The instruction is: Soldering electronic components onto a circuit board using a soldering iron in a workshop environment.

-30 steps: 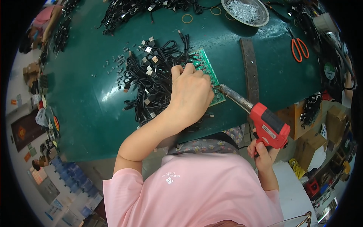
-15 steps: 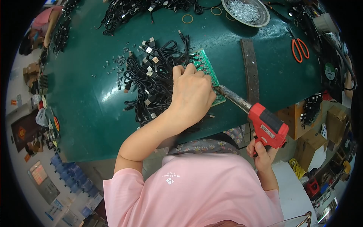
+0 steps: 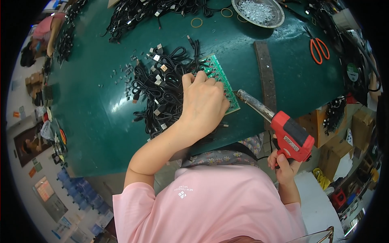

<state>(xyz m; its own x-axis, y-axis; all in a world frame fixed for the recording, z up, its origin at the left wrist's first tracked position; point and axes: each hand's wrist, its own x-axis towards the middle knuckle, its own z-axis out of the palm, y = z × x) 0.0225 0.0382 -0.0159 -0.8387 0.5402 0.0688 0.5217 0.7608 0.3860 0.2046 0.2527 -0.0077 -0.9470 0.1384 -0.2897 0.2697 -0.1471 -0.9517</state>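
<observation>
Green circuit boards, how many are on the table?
1: a green rectangular circuit board, partly hidden by the left hand, at the right side of the black cable pile, which may hide others.

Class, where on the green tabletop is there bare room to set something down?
Free: lower left, between the cable pile and the left edge of the table; right, between the dark bar and the orange scissors. Crowded: the middle, with the cable pile, circuit board and left hand; the far side, with more cables and the metal bowl.

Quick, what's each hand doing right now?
Left hand: curled over the green board; can't tell if it holds anything.
Right hand: closed, holding the red soldering gun.
</observation>
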